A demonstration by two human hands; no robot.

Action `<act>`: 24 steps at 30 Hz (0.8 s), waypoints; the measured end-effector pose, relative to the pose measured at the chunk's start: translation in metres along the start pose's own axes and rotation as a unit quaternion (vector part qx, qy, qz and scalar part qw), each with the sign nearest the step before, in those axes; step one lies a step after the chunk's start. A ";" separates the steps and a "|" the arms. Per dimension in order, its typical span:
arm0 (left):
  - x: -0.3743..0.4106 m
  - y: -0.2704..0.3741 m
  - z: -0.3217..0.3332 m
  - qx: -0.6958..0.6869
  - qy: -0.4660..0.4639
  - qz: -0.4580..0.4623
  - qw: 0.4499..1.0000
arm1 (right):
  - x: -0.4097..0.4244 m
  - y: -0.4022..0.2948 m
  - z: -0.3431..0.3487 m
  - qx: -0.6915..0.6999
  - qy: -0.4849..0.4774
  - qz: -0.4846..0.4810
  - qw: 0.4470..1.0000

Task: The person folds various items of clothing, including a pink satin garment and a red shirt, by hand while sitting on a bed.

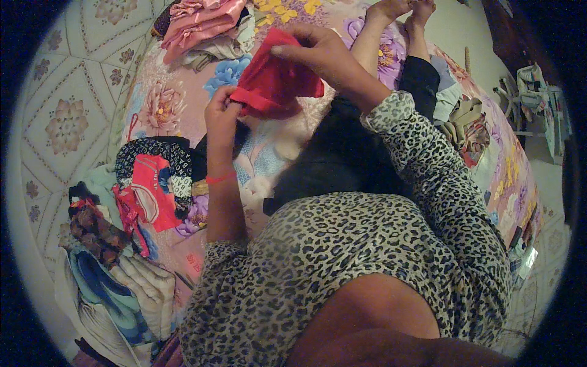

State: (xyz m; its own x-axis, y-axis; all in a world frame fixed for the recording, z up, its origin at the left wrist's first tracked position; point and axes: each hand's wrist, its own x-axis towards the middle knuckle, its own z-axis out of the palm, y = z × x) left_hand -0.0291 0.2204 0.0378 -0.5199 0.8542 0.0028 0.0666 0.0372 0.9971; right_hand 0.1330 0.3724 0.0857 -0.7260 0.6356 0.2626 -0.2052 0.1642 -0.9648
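A small red garment (275, 78) is stretched between my two hands above a bed with a flowered sheet (160, 105). With fingertips and thumb, my left hand (222, 114) pinches its lower left corner. My right hand (321, 50) grips the upper edge, thumb on top and fingers partly hidden behind the fabric. The cloth looks doubled over, and its lower right part hangs loose. Which kind of garment it is, I cannot tell. Beneath it lie the sheet and my legs in black trousers (348, 151).
Folded pink clothes (202, 27) sit on paler cloth at the upper left. Left of me lie a red printed garment (156, 197), black lettered fabric (149, 156) and heaped blankets (114, 298). Rumpled khaki clothes (465, 119) are at the right. Patterned tiles (69, 124) border the bed.
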 end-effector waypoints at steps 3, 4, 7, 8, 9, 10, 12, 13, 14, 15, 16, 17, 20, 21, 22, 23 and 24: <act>0.000 -0.030 -0.032 -0.021 -0.038 -0.014 0.999 | 0.000 0.000 -0.004 0.039 0.028 0.015 0.999; 0.002 -0.029 -0.041 0.048 -0.032 -0.038 0.998 | 0.001 -0.002 -0.005 0.054 0.043 0.017 0.997; 0.001 -0.010 -0.037 0.021 0.051 -0.019 0.998 | 0.005 0.001 -0.009 0.079 0.052 0.016 0.995; 0.004 0.004 -0.028 0.031 0.006 0.059 0.998 | 0.005 0.002 -0.010 0.035 0.046 -0.003 0.998; 0.005 0.018 -0.016 0.033 -0.007 0.090 0.995 | 0.004 0.002 -0.008 -0.005 0.034 -0.021 0.999; 0.011 0.026 -0.001 0.031 -0.023 0.122 0.992 | 0.003 0.003 -0.007 -0.049 0.024 -0.040 0.998; 0.020 0.039 0.029 0.040 -0.071 0.153 0.985 | 0.003 0.010 -0.001 -0.013 0.008 -0.031 0.999; 0.021 0.045 0.043 0.053 -0.099 0.149 0.982 | 0.001 0.009 0.004 0.008 -0.001 -0.027 1.000; 0.022 0.047 0.049 0.066 -0.128 0.145 0.979 | -0.001 0.004 0.006 -0.015 0.000 -0.022 1.000; 0.024 0.043 0.046 0.085 -0.148 0.116 0.979 | 0.000 0.006 0.005 -0.031 -0.006 -0.020 0.999; 0.029 0.033 0.043 0.103 -0.169 0.089 0.976 | 0.000 0.009 0.002 -0.049 -0.010 -0.021 0.999; 0.033 0.025 0.041 0.122 -0.189 0.063 0.972 | 0.001 0.010 -0.003 -0.068 -0.013 -0.021 0.997; 0.024 0.026 0.042 0.069 -0.218 0.024 0.973 | -0.005 0.019 -0.018 -0.078 -0.079 0.029 0.993; 0.022 0.027 0.043 0.062 -0.229 0.004 0.971 | -0.007 0.034 -0.020 -0.083 -0.088 0.015 0.993; 0.022 0.027 0.041 0.072 -0.242 -0.002 0.967 | -0.009 0.041 -0.018 -0.064 -0.083 0.007 0.994; 0.023 0.028 0.041 0.031 -0.249 -0.014 0.968 | -0.010 0.045 -0.022 -0.011 -0.116 0.050 0.992; 0.023 0.028 0.039 -0.010 -0.252 -0.027 0.967 | -0.013 0.040 -0.020 0.045 -0.151 0.093 0.983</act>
State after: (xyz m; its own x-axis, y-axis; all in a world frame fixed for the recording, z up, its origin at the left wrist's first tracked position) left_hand -0.0060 0.2615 0.0631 -0.0398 0.9959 -0.0813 0.0316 0.0826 0.9961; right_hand 0.1478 0.3857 0.0437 -0.9157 0.3924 0.0869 -0.0980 -0.0084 -0.9951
